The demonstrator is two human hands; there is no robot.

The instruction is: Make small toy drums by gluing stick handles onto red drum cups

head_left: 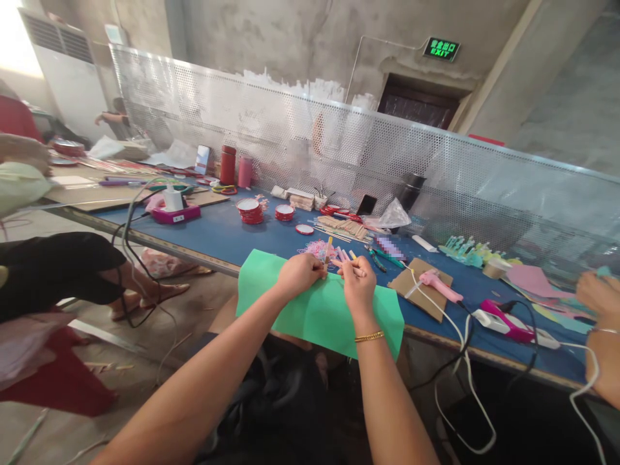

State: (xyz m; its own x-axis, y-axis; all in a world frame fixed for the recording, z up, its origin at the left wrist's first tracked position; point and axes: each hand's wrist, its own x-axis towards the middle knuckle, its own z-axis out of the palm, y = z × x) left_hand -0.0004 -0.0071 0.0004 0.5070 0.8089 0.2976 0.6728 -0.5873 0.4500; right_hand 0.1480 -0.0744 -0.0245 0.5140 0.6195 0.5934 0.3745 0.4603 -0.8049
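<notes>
My left hand (301,278) is closed, its fingertips pinching a small upright stick with a yellow top (330,243). Beside it, my right hand (357,287) has its fingers curled round a short, pale pinkish stick (356,270) whose exact kind is too small to make out. Both hands are over the upper edge of a bright green sheet (271,284), which hangs from the table edge over my lap. Just beyond my fingers lies a tangle of pink and purple strands (314,248), with a few short coloured sticks to its right.
Pliers (376,259) and a pink glue gun (438,285) on cardboard lie to the right, near a magenta power strip (506,321). Red-rimmed round discs (250,210) and wooden sticks (341,226) lie farther back, before a perforated metal screen (271,129). Another person's hand (598,297) is at the right.
</notes>
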